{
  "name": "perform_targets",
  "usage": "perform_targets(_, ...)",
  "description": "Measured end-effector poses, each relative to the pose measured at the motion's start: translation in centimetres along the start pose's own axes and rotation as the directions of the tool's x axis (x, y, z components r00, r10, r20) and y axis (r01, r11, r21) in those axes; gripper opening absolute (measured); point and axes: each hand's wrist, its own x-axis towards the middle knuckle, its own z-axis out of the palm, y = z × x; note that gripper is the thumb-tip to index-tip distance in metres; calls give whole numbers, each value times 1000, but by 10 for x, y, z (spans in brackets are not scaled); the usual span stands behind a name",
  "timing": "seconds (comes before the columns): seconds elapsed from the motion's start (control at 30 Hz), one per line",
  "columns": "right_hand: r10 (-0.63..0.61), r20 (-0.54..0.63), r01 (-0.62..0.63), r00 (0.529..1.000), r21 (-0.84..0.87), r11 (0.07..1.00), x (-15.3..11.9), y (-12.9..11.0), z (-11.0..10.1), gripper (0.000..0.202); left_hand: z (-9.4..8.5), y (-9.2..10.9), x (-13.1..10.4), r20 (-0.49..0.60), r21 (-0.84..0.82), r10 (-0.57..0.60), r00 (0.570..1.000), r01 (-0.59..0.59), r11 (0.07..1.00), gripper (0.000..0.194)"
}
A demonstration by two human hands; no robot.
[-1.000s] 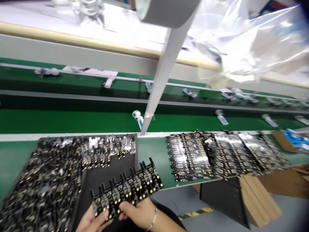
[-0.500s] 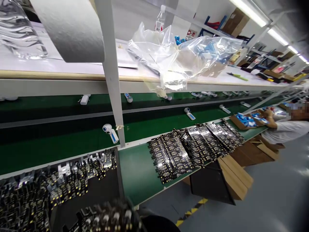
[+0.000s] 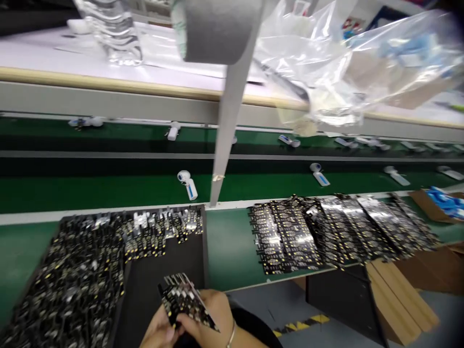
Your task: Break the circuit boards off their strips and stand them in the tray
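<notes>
At the bottom middle, my left hand (image 3: 159, 331) and my right hand (image 3: 215, 311) are both closed on a black circuit board panel (image 3: 186, 297). The panel is tilted and carries a row of small boards with yellow dots and pale parts. My right thumb lies along its lower edge, and my left fingers grip its lower left corner. Under and beyond the hands lies a black tray (image 3: 159, 270). Many loose circuit boards (image 3: 79, 275) cover the tray's left side and back edge.
Overlapping board panels (image 3: 286, 237) lie on the green bench (image 3: 228, 246) to the right. Small white and blue handheld devices (image 3: 187, 186) sit on the green conveyor (image 3: 108, 188) behind. A metal post (image 3: 232, 111) rises before a shelf with clear plastic bags (image 3: 326, 67). Cardboard (image 3: 398, 299) stands below the bench.
The view has swung left, so the tray and bench sit further right. The held panel has risen out of a blur at the bottom edge, and both hands now show.
</notes>
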Motion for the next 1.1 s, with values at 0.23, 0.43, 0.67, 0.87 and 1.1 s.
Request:
perform_targets(0.23,-28,177,-3,984,169,986,9,-6,-47,30,-11,9,6,78,113,63,995,-71,991,48)
perform_targets(0.43,-101,174,101,980,8,995,2,0,-34,28,-5,23,12,174,276,129,976,-174,945,43)
perform_targets(0.67,25,113,-30,993,37,999,6,-7,-24,28,-5,4,10,43,233,173,984,-178,956,40)
perform_targets(0.87,233,187,-288,954,365,885,2,6,-28,24,-6,6,10,84,-73,79,993,-73,995,52)
perform_targets(1.1,216,241,-300,946,399,866,3,12,-22,25,4,15,15,32,125,109,993,-113,986,58)
